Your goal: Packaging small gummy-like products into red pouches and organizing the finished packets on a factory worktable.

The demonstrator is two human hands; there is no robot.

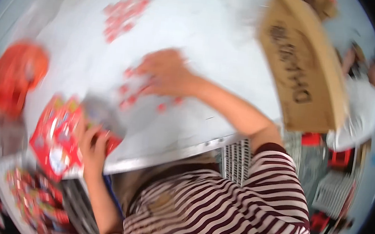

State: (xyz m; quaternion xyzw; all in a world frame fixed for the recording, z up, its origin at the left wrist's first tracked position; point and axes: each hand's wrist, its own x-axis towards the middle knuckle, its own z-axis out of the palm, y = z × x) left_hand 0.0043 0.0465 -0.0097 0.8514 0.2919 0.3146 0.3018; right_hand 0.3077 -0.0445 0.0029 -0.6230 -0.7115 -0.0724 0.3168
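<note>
The picture is blurred by motion. My right hand (167, 71) reaches across the white table (196, 31) and lies over several small red pieces (128, 95) scattered there; whether it grips any is unclear. My left hand (93, 146) is closed on a red printed packet (55, 137) at the table's near left edge. Another loose cluster of small red pieces (123, 14) lies farther away on the table.
A brown cardboard box (305, 65) stands at the table's right side. An orange-red bag (13, 76) sits at the left. More red packets (35, 199) lie in a tray at lower left. Another person (364, 90) is at the far right.
</note>
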